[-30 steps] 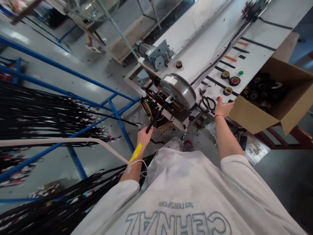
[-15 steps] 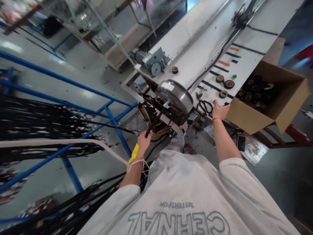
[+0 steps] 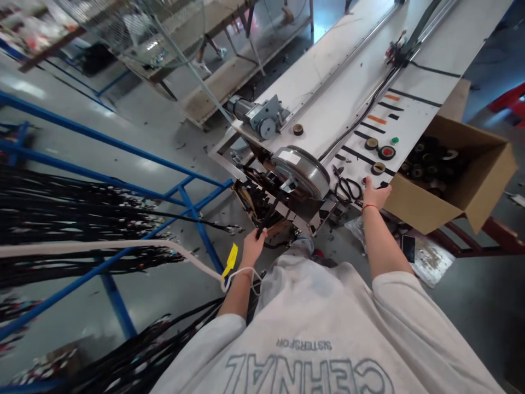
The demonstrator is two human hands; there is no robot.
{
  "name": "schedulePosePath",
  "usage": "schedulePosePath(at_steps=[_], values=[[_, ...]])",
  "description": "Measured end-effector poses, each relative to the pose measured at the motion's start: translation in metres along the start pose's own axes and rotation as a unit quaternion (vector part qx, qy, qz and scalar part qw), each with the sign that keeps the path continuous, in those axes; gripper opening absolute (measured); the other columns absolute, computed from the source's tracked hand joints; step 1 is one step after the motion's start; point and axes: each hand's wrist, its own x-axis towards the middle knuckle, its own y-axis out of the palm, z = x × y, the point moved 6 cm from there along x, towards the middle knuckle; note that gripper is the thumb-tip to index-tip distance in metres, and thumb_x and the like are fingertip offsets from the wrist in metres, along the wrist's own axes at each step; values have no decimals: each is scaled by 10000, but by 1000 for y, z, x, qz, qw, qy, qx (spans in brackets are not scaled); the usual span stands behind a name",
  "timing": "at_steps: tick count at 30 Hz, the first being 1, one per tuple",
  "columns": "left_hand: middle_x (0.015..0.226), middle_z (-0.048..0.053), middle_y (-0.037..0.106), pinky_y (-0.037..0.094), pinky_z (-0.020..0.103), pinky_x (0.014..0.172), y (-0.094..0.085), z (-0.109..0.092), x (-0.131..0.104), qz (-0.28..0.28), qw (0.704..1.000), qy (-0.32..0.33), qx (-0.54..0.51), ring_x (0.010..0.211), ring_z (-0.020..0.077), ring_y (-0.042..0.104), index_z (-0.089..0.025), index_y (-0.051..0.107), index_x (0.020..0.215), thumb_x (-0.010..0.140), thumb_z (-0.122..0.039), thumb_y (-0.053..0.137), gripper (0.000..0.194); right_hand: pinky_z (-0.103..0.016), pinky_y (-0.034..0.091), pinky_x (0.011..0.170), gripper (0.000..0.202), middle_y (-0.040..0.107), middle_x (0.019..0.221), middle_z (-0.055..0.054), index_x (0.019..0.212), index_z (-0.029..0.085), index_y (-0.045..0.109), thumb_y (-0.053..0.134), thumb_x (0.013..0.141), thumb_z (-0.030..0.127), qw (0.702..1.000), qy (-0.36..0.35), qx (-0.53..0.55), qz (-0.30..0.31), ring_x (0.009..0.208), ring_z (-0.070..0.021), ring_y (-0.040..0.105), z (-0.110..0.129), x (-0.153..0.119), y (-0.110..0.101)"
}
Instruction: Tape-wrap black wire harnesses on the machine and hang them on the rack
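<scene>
My left hand [image 3: 253, 246] is closed round a black cable [image 3: 267, 220] that runs up into the taping machine below its round metal wheel [image 3: 301, 172]. A yellow tag [image 3: 231, 259] and a white cord are at that wrist. My right hand [image 3: 375, 194], a red band at its wrist, rests on the front edge of the white worktable [image 3: 328, 87]. Its fingers are apart, one at a small red button [image 3: 365, 180]. Black-handled scissors [image 3: 348, 189] lie just left of it. Tape rolls [image 3: 378, 168] and a green button [image 3: 394, 140] sit beyond.
An open cardboard box [image 3: 430, 205] of black rolls stands right of the table. A blue metal rack [image 3: 102, 137] hung with black cable bundles [image 3: 74, 219] is at left. A grey motor [image 3: 262, 117] sits on the table's left side. Below lies a phone [image 3: 408, 248].
The view has shifted, so the table and machine appear lower and farther right. My left hand has moved slightly toward the machine with the cable. My right hand stays by the red button.
</scene>
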Motion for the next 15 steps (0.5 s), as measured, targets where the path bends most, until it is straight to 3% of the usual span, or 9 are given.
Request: schedulePosePath(at_steps=[4,10,15], values=[[679,47,668,447,279,672,3,-1,-2,17,1000,-2,5,698,205,622,-182,616,698,825,-423,519,289,-496,441,985,788,598,1198,-215,1289,120,409,671,775,657,999,34,-8,4,1146,-357,570,-1,-1,-1],[720,53,682,448,272,677,2,5,-5,2,1000,4,-18,707,190,620,-171,622,748,850,-445,482,324,-498,437,980,777,578,1208,-250,1269,95,394,636,804,668,999,13,-39,14,1152,-362,565,-2,5,5],[731,43,697,451,265,680,7,-5,-6,12,1000,-6,-14,734,191,625,-185,614,749,829,-476,500,323,-531,434,974,771,582,1192,-237,1266,120,385,636,797,678,1000,3,-26,5,1164,-369,555,-8,11,11]])
